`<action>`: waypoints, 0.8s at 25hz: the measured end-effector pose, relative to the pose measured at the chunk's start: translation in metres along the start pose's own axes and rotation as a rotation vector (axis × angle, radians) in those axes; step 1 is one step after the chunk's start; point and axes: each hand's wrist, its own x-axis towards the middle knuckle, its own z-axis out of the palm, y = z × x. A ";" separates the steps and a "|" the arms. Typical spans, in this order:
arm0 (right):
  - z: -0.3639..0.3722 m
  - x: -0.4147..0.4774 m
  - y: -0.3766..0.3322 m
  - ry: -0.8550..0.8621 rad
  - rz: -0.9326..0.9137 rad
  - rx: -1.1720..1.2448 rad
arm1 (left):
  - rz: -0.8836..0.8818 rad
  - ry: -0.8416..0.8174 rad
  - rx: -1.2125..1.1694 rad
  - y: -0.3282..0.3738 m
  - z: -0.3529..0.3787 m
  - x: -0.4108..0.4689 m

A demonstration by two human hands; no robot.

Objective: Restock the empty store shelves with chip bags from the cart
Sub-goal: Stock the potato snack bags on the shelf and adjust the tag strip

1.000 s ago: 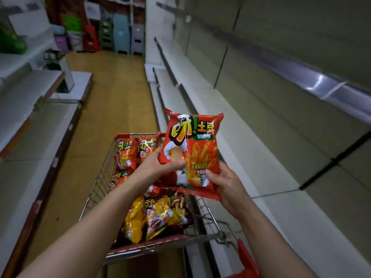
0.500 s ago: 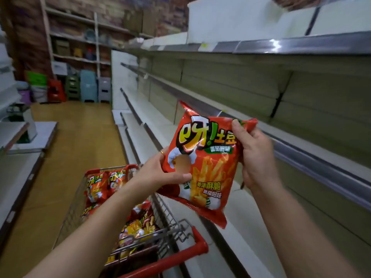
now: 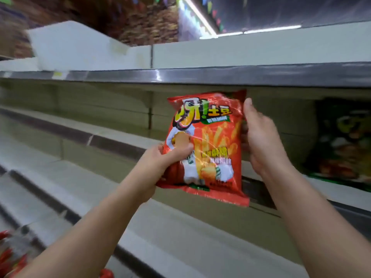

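Note:
I hold a red chip bag (image 3: 212, 137) upright in front of the second shelf (image 3: 124, 135) from the top. My left hand (image 3: 160, 163) grips its lower left edge, thumb across the front. My right hand (image 3: 261, 141) holds the right edge, fingers behind the bag and thumb up at its top corner. The bag's bottom hangs just in front of the shelf's edge. A dark green chip bag (image 3: 345, 141) stands on the same shelf to the right. The cart (image 3: 12, 255) shows only as a blurred red and grey corner at the bottom left.
The top shelf's metal edge strip (image 3: 180, 76) runs just above the bag. Bare white shelves (image 3: 80, 177) step down to the left and below. A white box (image 3: 76, 47) sits on the top shelf at the left.
Both hands have lifted the red bag from above the cart up to the second shelf. My right hand shifted from the bag's bottom to its right edge. The view swung up and right.

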 end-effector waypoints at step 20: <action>-0.107 0.034 0.007 0.047 0.484 -0.754 | -0.370 -0.285 -0.052 -0.006 0.136 0.169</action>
